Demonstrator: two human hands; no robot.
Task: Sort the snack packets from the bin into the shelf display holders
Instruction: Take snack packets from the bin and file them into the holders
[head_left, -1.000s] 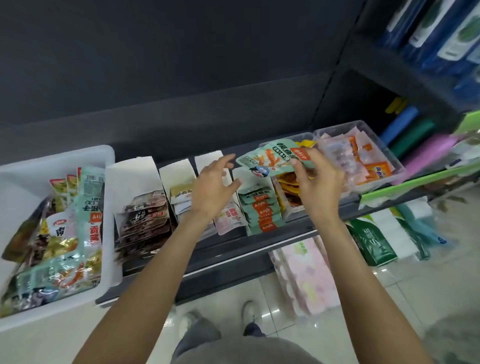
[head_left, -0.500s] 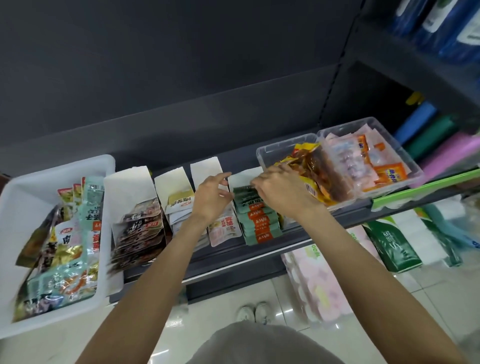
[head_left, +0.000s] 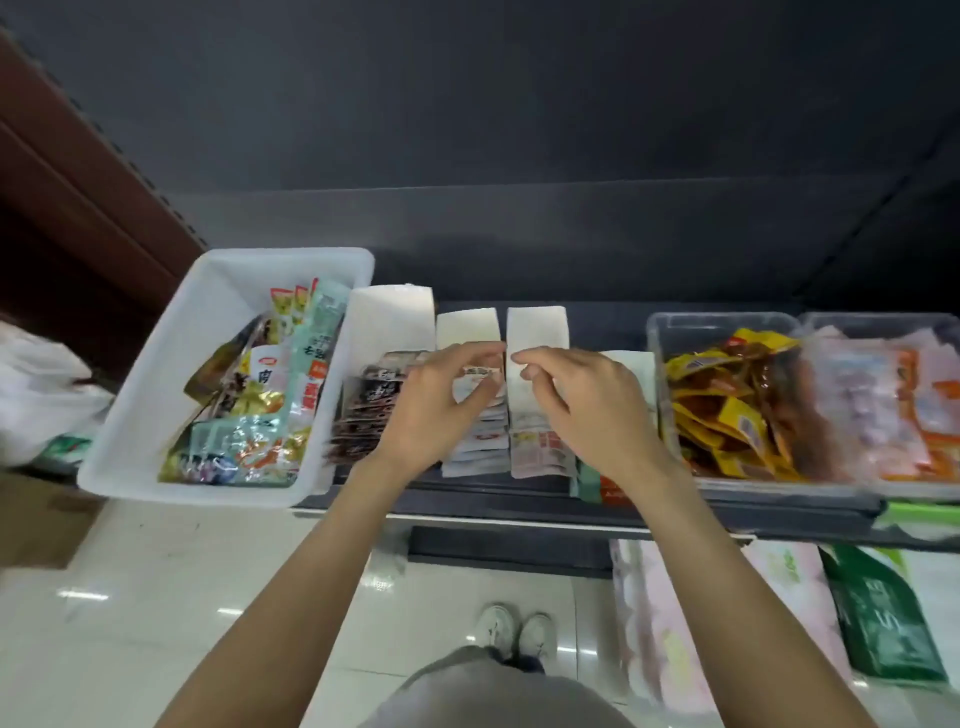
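dark shelf (head_left: 519, 506) runs across the view, carrying everything below; white bin (head_left: 171, 374) sits at its left end, tilted, overhanging the front edge, holding a loose heap of mixed snack packets (head_left: 260, 400) in teal, gold and white wrappers; two clear tubs at the right end, the nearer clear tub (head_left: 660, 332) filled with yellow and brown packets (head_left: 727, 410), the far-right tub (head_left: 883, 322) with pink and orange packets (head_left: 883, 405), partly blurred; between bin and tubs a row of white display holders (head_left: 389, 312) standing side by side: leftmost holds dark brown packets (head_left: 363, 410), the next holder (head_left: 467, 325) a stack of white packets (head_left: 480, 452), the third holder (head_left: 536, 322) a pale printed packet (head_left: 540, 452), and a fourth, mostly hidden under the right wrist, shows teal and orange packets (head_left: 597, 483) at its front; left hand (head_left: 441, 400) hovers over the second holder, fingers curled with thumb and fingertips drawn together, cannot tell whether anything is pinched; right hand (head_left: 587, 400) over the third holder, fingers bent, tips close to the left hand's, nothing visibly held; both forearms bare; below the shelf, pale tiled floor (head_left: 208, 597), white shoes (head_left: 514, 631), pink-wrapped packs (head_left: 654, 623) and a green bag (head_left: 883, 623) on the floor at right
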